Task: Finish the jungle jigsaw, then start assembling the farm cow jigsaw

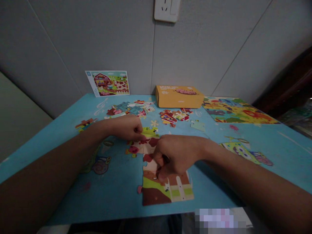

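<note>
A partly joined jigsaw puzzle point(156, 195) lies flat near the front of the table, showing a spotted cow, brown ground and a white fence. My left hand point(128, 126) is closed, with its thumb pressed on the upper part by the cow. Over the right side of the joined pieces, my right hand point(176, 151) is curled closed, with thumb and fingertips against the puzzle. Both hands cover part of the picture. Behind them lie a pile of loose jigsaw pieces point(131, 108) and a second cluster of pieces point(174, 117).
A picture card point(110, 84) leans on the wall at the back left. An orange puzzle box point(180, 97) stands beside a colourful puzzle board point(240, 110). Single pieces lie at the left point(85, 124) and right point(198, 125) on the blue printed tabletop point(117, 198).
</note>
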Demonstrator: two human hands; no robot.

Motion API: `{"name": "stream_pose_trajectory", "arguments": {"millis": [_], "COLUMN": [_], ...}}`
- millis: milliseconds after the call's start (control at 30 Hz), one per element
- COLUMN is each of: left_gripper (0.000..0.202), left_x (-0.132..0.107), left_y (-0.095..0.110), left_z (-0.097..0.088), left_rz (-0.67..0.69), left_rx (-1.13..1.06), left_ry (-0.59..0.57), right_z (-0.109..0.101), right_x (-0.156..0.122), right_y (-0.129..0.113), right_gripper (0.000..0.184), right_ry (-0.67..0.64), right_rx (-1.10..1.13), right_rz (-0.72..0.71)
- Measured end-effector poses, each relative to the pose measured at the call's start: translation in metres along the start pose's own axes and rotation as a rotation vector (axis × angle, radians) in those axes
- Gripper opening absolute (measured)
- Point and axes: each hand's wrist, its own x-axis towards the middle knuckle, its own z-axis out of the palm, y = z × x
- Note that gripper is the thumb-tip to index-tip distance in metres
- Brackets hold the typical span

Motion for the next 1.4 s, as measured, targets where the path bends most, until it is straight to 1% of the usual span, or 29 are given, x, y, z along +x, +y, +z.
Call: {"name": "stream_pose_trajectory", "arguments": {"millis": [67, 167, 333, 533, 667, 933, 1100, 1300, 1400], "left_gripper": [0.051, 0.049, 0.049, 0.049, 0.05, 0.051, 0.049, 0.045, 0.045], "left_x": [0.0, 0.0, -0.001, -0.001, 0.0, 0.001, 0.0, 0.0, 0.001], "left_y": [0.0, -0.001, 0.001, 0.002, -0.001, -0.004, -0.003, 0.003, 0.004], "left_z": [0.0, 0.0, -0.002, -0.003, -0.001, 0.001, 0.0, -0.001, 0.0], "left_rz": [0.021, 0.052, 0.032, 0.012, 0.035, 0.056, 0.094, 0.033, 0.023], "left_rx": [0.003, 0.019, 0.012, 0.001, -0.02, 0.005, 0.042, 0.08, 0.092], "left_ry": [0.015, 0.038, 0.027, 0.017, 0.017, 0.03, 0.081, 0.097, 0.1], "right_z": [-0.002, -0.003, -0.002, -0.001, -0.001, 0.002, 0.002, -0.001, -0.001], "right_x": [-0.002, -0.004, -0.001, 0.001, 0.0, -0.001, 0.0, -0.002, -0.001], "right_y": [0.004, 0.007, 0.006, 0.005, 0.006, 0.001, -0.004, -0.009, -0.008], "right_gripper": [0.022, 0.023, 0.022, 0.019, 0.019, 0.021, 0.024, 0.018, 0.019], "right_ry": [-0.014, -0.036, -0.073, -0.052, -0.059, -0.052, -0.041, -0.043, -0.037], "right_rx": [0.045, 0.104, 0.138, 0.101, 0.095, 0.054, 0.027, 0.018, 0.027], "right_rz": [-0.006, 0.028, 0.033, 0.047, 0.062, 0.011, 0.006, 0.027, 0.025]}}
